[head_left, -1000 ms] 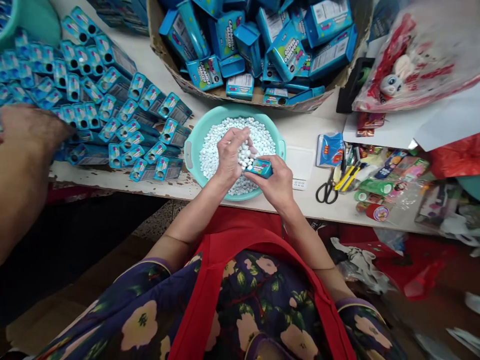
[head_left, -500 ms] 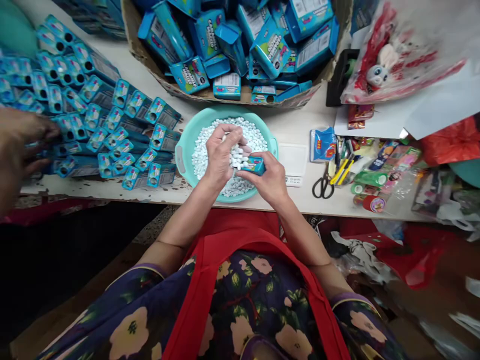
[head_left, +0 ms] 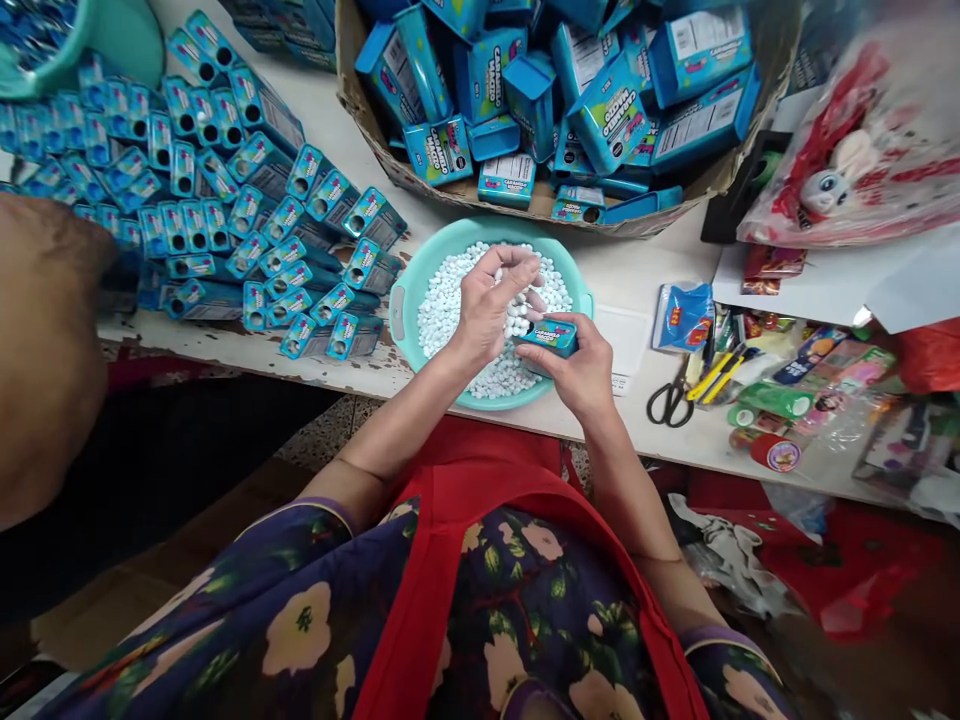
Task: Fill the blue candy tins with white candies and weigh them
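Note:
My left hand is cupped round a handful of small white candies, tilted over the end of a small blue candy box. That box lies on its side in my right hand, its open end turned toward the candies. Both hands hover above a mint-green basin, which holds many more loose white candies. Whether any candies are inside the box cannot be seen.
Many blue boxes with round holes stand at left, beside another person's arm. A large carton of blue boxes is behind the basin. At right lie a white scale, scissors and yellow cutters.
The view has shifted, so the table things sit further right. Candies in my left hand have come closer to the box's opening. The other person's arm has moved nearer.

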### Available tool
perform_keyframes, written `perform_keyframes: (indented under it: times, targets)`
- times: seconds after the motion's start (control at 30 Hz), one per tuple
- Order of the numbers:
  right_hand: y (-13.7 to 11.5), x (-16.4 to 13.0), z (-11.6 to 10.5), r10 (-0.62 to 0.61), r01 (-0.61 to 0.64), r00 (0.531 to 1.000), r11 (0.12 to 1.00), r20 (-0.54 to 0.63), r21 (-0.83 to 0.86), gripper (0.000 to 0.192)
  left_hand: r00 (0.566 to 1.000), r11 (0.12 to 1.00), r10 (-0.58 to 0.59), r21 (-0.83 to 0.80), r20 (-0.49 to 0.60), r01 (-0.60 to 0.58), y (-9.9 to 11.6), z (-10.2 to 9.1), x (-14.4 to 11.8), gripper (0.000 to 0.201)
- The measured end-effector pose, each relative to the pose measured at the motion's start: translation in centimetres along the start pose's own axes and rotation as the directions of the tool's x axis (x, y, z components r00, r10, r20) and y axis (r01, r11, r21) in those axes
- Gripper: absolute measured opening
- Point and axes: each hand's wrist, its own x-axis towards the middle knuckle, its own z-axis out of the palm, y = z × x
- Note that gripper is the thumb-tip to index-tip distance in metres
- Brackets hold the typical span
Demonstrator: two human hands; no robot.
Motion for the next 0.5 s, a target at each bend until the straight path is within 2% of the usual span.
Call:
perform_keyframes:
  times: [0.1, 0.5]
  targets:
    - [0.11, -0.13, -0.04, 0.011, -0.011, 1.000, 1.000, 0.003, 0.028, 0.049, 1.000, 1.000, 0.005, 0.008, 0.019, -0.005, 0.02, 0.05, -0.13, 0.029]
    - [0.34, -0.54, 0.87, 0.009, 0.006, 0.996, 0.987, -0.092, 0.160, 0.047, 0.986, 0.986, 0.160, 0.035, 0.034, -0.161, -0.28, 0.69, -0.88, 0.036]
